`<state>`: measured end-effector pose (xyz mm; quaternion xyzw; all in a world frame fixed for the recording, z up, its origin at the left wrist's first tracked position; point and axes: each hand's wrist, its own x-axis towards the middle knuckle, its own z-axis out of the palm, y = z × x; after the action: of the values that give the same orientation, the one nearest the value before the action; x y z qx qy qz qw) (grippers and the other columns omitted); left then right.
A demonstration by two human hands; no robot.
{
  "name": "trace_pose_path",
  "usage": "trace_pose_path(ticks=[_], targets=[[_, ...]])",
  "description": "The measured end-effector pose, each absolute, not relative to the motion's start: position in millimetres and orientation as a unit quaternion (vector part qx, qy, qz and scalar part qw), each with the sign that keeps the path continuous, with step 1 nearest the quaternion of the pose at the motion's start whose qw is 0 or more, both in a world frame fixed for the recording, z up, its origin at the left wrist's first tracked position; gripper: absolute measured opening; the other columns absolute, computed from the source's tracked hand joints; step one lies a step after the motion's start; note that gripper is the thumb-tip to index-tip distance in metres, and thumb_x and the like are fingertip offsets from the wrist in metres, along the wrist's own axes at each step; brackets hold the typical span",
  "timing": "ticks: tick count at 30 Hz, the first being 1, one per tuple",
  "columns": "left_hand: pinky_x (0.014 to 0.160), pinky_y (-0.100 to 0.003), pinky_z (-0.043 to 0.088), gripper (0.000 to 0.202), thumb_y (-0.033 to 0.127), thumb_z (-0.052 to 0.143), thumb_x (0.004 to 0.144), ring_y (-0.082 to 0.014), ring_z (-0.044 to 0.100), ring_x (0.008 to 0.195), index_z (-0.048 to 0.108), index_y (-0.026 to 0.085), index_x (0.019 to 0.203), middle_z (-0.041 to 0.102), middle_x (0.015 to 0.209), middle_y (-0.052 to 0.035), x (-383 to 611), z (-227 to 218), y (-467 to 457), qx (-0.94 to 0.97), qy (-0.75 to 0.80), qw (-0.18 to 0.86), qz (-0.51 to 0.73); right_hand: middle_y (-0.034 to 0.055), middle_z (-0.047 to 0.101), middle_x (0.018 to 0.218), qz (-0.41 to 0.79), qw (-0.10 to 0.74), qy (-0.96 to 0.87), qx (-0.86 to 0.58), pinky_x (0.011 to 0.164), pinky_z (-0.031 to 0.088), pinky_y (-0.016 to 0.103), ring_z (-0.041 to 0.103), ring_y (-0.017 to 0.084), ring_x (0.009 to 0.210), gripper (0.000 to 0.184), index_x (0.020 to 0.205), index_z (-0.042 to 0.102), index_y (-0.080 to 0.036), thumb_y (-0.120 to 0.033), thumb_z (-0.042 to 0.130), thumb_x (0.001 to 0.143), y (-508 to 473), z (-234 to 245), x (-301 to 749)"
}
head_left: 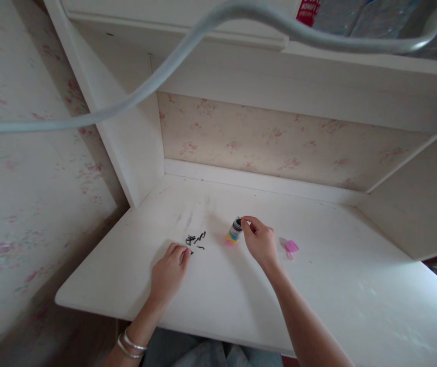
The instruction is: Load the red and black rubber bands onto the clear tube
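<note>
My right hand (260, 242) pinches the dark top of a small multicoloured stack of elastic bands (234, 232) that stands upright on the white desk (317, 285). My left hand (170, 270) rests on the desk with its fingertips pinched at the edge of a small heap of loose black hair elastics (196, 239); whether it grips one I cannot tell. A small pink plastic piece (290, 247) lies just right of my right hand.
The desk sits in a white alcove with floral wallpaper (279, 142) at the back, a side panel (126, 132) on the left and a shelf (317, 66) overhead. A pale cable (157, 81) hangs across the view. Bracelets (130, 346) circle my left wrist.
</note>
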<state>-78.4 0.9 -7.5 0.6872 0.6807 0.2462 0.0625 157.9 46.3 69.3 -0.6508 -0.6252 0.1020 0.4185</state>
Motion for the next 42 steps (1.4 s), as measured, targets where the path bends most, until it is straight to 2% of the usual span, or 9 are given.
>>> trace_pose_path(ticks=[10,15,21,23,27,32,37,42], targets=[[0.069,-0.023,0.043,0.026,0.036,0.037,0.094,-0.0121,0.062,0.084,0.061,0.025,0.097,0.063,0.103,0.0006,-78.4,-6.7,1.0,0.681,0.679,0.065,0.267,-0.0045,0.05,0.051,0.116,0.444,-0.604,-0.652,0.051,0.031,0.022,0.043,0.011,0.046,0.034,0.096,0.071,-0.021,-0.042,0.047,0.084,43.4,71.2,161.3],[0.065,-0.023,0.044,0.024,0.034,0.039,0.093,-0.0107,0.061,0.074,0.06,0.024,0.101,0.063,0.104,-0.0002,-79.2,-5.8,1.0,0.669,0.681,0.089,0.285,-0.0036,0.048,0.051,0.127,0.464,-0.587,-0.651,0.049,0.03,0.022,0.04,0.01,0.046,0.039,0.095,0.071,-0.017,-0.044,0.044,0.085,36.7,69.6,167.3],[0.07,-0.025,0.048,0.024,0.035,0.042,0.091,-0.0111,0.06,0.072,0.062,0.022,0.096,0.062,0.099,-0.0015,-83.5,-10.1,5.2,0.653,0.649,0.142,0.364,0.0016,0.061,0.065,0.223,0.488,-0.526,-0.66,0.049,0.033,0.022,0.047,0.012,0.053,0.043,0.097,0.069,-0.015,-0.049,0.046,0.083,18.7,22.8,182.8],[0.07,-0.025,0.048,0.025,0.036,0.043,0.091,-0.0125,0.06,0.076,0.063,0.02,0.093,0.061,0.095,-0.0028,-81.3,-4.6,6.0,0.646,0.627,0.153,0.407,0.0027,0.063,0.066,0.269,0.475,-0.506,-0.668,0.05,0.035,0.023,0.049,0.014,0.054,0.046,0.097,0.069,-0.014,-0.051,0.046,0.082,10.4,1.9,187.0],[0.066,-0.023,0.047,0.025,0.036,0.045,0.091,-0.0125,0.059,0.079,0.063,0.019,0.094,0.06,0.094,-0.0042,-57.5,26.2,7.8,0.653,0.575,0.167,0.464,0.0037,0.067,0.071,0.274,0.453,-0.508,-0.679,0.056,0.039,0.024,0.054,0.015,0.06,0.045,0.097,0.069,-0.015,-0.051,0.045,0.084,-0.9,-20.7,189.1],[0.061,-0.022,0.046,0.027,0.037,0.044,0.091,-0.0078,0.053,0.063,0.065,0.019,0.095,0.061,0.095,-0.0046,-3.5,64.7,27.1,0.699,0.507,0.173,0.474,0.0037,0.068,0.069,0.263,0.425,-0.551,-0.668,0.055,0.038,0.023,0.056,0.015,0.058,0.041,0.094,0.07,-0.018,-0.047,0.042,0.086,-1.3,-18.1,186.4],[0.064,-0.022,0.046,0.027,0.037,0.044,0.091,-0.0055,0.049,0.056,0.065,0.02,0.094,0.06,0.094,-0.0026,30.2,68.3,52.9,0.714,0.509,0.139,0.46,0.0043,0.069,0.071,0.258,0.416,-0.572,-0.658,0.058,0.041,0.022,0.061,0.016,0.062,0.04,0.094,0.071,-0.019,-0.044,0.04,0.088,-0.8,-16.5,188.2],[0.068,-0.022,0.046,0.023,0.032,0.045,0.091,-0.0079,0.056,0.066,0.065,0.022,0.098,0.06,0.098,-0.0027,38.3,63.3,62.2,0.73,0.531,0.094,0.42,0.0036,0.068,0.066,0.247,0.405,-0.585,-0.658,0.055,0.039,0.022,0.059,0.015,0.058,0.042,0.093,0.071,-0.019,-0.045,0.039,0.087,1.6,-18.2,189.5]])
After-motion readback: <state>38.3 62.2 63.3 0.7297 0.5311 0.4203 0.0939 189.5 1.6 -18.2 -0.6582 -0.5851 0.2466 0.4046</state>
